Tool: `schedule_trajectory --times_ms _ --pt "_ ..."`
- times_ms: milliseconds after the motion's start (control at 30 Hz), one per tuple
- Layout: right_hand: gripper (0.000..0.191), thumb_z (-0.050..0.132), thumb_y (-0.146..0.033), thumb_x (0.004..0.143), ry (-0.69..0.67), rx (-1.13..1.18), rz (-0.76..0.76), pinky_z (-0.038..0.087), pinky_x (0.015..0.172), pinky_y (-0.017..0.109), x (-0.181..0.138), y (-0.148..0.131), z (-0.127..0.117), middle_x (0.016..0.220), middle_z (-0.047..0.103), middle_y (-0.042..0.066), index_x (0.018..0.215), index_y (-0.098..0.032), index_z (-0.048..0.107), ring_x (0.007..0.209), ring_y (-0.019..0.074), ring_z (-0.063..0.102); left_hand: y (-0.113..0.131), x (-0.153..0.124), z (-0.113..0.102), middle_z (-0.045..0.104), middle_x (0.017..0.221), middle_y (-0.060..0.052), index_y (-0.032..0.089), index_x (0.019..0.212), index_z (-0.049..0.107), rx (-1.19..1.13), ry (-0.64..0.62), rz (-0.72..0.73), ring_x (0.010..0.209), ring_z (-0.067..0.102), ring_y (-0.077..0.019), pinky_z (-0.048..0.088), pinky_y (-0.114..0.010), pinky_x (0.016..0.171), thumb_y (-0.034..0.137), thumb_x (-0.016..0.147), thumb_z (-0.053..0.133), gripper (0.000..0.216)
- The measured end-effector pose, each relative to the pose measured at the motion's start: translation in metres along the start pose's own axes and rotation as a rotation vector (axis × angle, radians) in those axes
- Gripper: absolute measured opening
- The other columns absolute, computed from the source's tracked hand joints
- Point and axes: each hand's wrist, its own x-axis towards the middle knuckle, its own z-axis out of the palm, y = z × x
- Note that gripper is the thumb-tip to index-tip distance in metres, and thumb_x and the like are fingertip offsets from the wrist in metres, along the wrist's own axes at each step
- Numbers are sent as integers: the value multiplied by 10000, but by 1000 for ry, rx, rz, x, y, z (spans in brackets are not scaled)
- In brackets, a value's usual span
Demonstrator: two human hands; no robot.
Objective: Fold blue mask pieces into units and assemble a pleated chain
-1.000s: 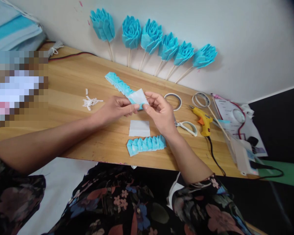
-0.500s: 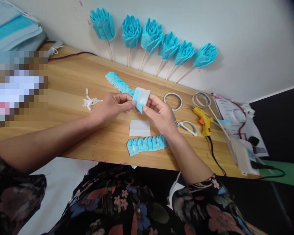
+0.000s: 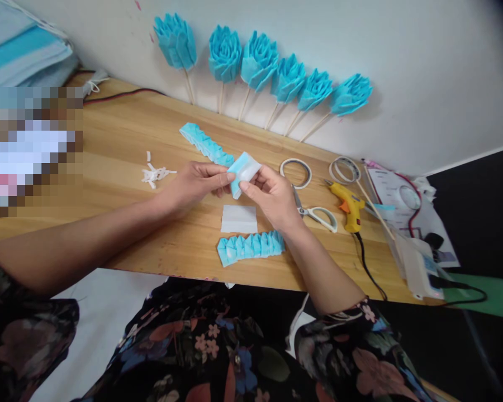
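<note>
Between my two hands is a small blue-and-white piece of fabric (image 3: 243, 168), partly folded and tilted above the table. My left hand (image 3: 205, 180) pinches its left edge with thumb and fingers. On the other side, my right hand (image 3: 272, 195) is closed on its right part, thumb in front and fingers behind. Just behind the hands lies a row of folded blue petals (image 3: 205, 143). Nearer my body rest a flat white fabric piece (image 3: 239, 219) and a second row of folded petals (image 3: 250, 247).
Blue fabric flowers (image 3: 259, 60) on sticks lean against the wall. Right of my hands are scissors (image 3: 318, 216), tape rolls (image 3: 295, 173) and a yellow glue gun (image 3: 349, 206), its cord running to a power strip (image 3: 421, 271). White paper scraps (image 3: 156, 175) lie left.
The fabric piece has turned and tilted between my fingers, and its blue lower part is folded differently. My hands have shifted only slightly.
</note>
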Motion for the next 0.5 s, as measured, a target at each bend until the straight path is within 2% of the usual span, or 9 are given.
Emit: schedule_trajectory --times_ms 100,200,367,500 --pt "315 770 -466 821 31 33 6 531 748 321 0 -1 -1 849 675 -15 1020 -241 676 775 145 608 2 -1 0 682 670 -20 178 673 714 13 -8 -17 643 585 -130 487 -259 661 468 825 751 329" --pt "385 807 -489 791 45 61 6 542 785 312 0 -3 -3 957 726 -8 1076 -250 705 835 143 640 5 -3 0 645 608 -8 183 654 712 119 -36 -25 584 547 -121 427 -247 583 455 838 735 330" --pt "181 776 -392 841 88 34 -23 489 660 263 -3 -8 -2 823 692 -41 940 -247 733 702 102 588 14 -7 1 642 618 13 193 672 718 247 -92 -29 573 535 -116 376 -242 552 412 856 706 286" --pt "63 740 -301 861 146 -46 -93 529 745 289 -4 -10 -2 869 716 -31 890 -246 728 779 120 625 15 -7 2 605 579 13 182 676 718 233 -118 -33 541 502 -105 371 -236 539 403 871 674 299"
